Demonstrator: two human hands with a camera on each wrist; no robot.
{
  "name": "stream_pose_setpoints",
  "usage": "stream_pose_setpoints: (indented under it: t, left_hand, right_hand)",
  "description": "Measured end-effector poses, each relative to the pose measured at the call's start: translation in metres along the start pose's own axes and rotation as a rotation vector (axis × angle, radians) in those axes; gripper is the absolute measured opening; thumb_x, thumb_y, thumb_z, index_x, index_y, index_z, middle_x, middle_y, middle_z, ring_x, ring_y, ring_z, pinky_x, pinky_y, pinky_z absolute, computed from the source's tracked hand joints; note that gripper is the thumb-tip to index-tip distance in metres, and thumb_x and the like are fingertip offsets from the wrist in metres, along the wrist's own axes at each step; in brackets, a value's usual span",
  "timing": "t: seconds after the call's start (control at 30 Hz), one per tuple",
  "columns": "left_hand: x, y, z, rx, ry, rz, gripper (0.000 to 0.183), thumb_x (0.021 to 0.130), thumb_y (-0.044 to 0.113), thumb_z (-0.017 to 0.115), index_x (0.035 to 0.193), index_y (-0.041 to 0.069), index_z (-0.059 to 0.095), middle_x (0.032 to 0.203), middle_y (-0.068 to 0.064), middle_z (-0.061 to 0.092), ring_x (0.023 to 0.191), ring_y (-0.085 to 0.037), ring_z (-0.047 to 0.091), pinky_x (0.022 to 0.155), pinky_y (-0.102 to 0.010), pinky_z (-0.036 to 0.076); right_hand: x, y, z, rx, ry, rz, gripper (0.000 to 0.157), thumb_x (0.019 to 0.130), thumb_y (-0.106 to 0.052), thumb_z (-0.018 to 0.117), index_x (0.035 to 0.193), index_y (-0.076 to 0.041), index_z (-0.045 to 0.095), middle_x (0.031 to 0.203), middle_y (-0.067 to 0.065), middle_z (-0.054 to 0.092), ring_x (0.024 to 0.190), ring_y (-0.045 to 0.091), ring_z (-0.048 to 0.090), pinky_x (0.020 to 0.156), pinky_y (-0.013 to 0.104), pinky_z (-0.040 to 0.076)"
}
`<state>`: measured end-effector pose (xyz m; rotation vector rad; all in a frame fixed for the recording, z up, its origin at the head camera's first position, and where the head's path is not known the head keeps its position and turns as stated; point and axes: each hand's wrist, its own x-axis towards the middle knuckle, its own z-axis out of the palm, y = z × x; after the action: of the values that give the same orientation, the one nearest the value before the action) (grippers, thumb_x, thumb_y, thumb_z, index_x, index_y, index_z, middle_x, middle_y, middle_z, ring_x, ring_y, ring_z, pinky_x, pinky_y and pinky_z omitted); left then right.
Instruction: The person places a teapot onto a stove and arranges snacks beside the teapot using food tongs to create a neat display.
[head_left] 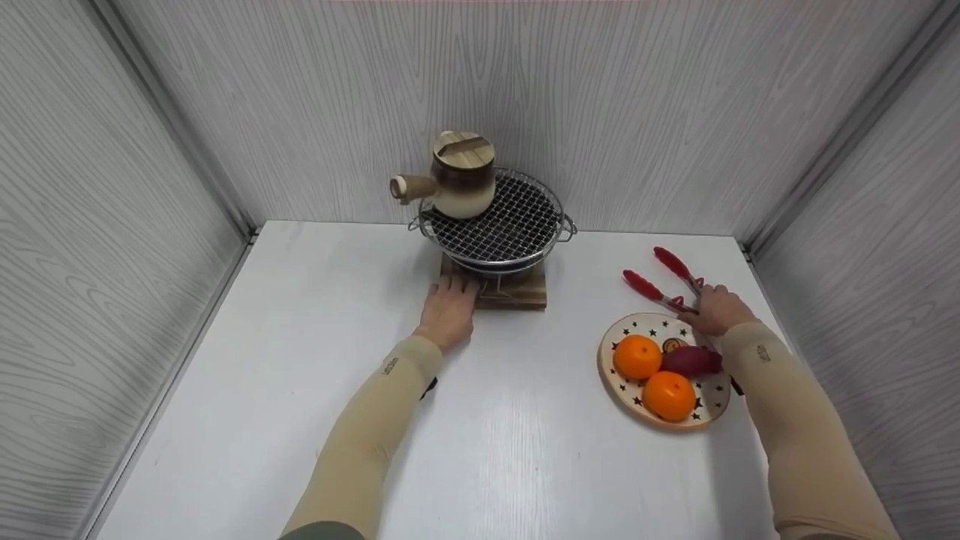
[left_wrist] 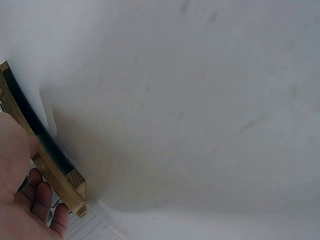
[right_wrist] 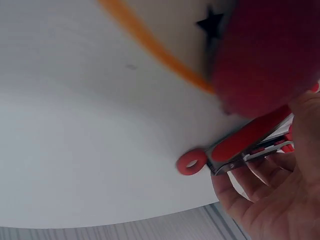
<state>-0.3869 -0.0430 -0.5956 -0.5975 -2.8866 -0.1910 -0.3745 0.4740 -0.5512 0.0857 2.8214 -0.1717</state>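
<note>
Nearest to the person, the star-patterned plate [head_left: 628, 388] holds two oranges [head_left: 637, 358] [head_left: 670, 396] and a purple sweet potato [head_left: 691, 361]. Just beyond the plate's right side, the right hand [head_left: 720, 311] has its fingers curled round the red-tipped tongs [head_left: 674, 265], whose two tips stand spread apart and point away from the person, past the plate's far edge. Up close, the red pull ring [right_wrist: 192, 162] lies just beside the plate, so I'd lift straight up at first, keeping handle and wrist off the sweet potato, and keep both tong arms within the grasp.

Farther off, left of the plate, the left hand [head_left: 448, 311] grips the near left part of the wooden base [head_left: 521, 298], thumb and fingers on opposite sides. That hold should be gentle and level, since the round grill [head_left: 525, 225] stands on the base, and the side-handled pot [head_left: 465, 196], farthest from the plate, sits off-centre on the mesh and could slide if jolted.
</note>
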Motion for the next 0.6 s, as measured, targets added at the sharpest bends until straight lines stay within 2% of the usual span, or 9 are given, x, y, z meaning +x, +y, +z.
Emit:
stream_pose_setpoints:
  t: [0.1, 0.2, 0.43, 0.6]
  left_hand:
    - [0.0, 0.001, -0.002, 0.0, -0.01, 0.002, 0.049, 0.1, 0.009, 0.069, 0.148, 0.004, 0.06, 0.149, -0.026, 0.063, 0.14, -0.046, 0.057, 0.115, -0.06, 0.052]
    - [0.001, 0.001, -0.002, -0.012, -0.001, 0.003, 0.046, 0.103, 0.01, 0.068, 0.148, 0.004, 0.061, 0.148, -0.025, 0.064, 0.139, -0.046, 0.058, 0.113, -0.06, 0.052]
    - [0.002, 0.0, 0.006, -0.06, -0.001, -0.033, 0.038, 0.109, 0.014, 0.064, 0.146, 0.005, 0.061, 0.148, -0.025, 0.062, 0.139, -0.046, 0.056, 0.113, -0.061, 0.051]
    - [0.003, -0.003, 0.007, -0.068, 0.006, -0.046, 0.038, 0.109, 0.012, 0.064, 0.146, 0.005, 0.061, 0.146, -0.026, 0.062, 0.138, -0.046, 0.056, 0.11, -0.062, 0.051]
  right_hand:
    - [-0.005, -0.008, -0.005, 0.009, -0.012, 0.003, 0.065, 0.111, -0.042, 0.068, 0.132, 0.017, 0.049, 0.123, 0.036, 0.055, 0.101, 0.042, 0.055, 0.1, 0.06, 0.058]
    - [-0.008, -0.01, -0.008, 0.012, -0.017, 0.001, 0.067, 0.111, -0.042, 0.067, 0.132, 0.019, 0.047, 0.123, 0.037, 0.054, 0.101, 0.041, 0.055, 0.099, 0.06, 0.056]
    - [0.002, -0.005, -0.007, 0.103, 0.008, 0.008, 0.073, 0.107, -0.036, 0.067, 0.139, 0.022, 0.038, 0.128, 0.04, 0.046, 0.108, 0.048, 0.056, 0.102, 0.066, 0.055]
    - [0.003, -0.008, -0.009, 0.123, 0.046, 0.02, 0.078, 0.11, -0.039, 0.064, 0.146, 0.023, 0.033, 0.134, 0.042, 0.046, 0.113, 0.053, 0.057, 0.107, 0.069, 0.053]
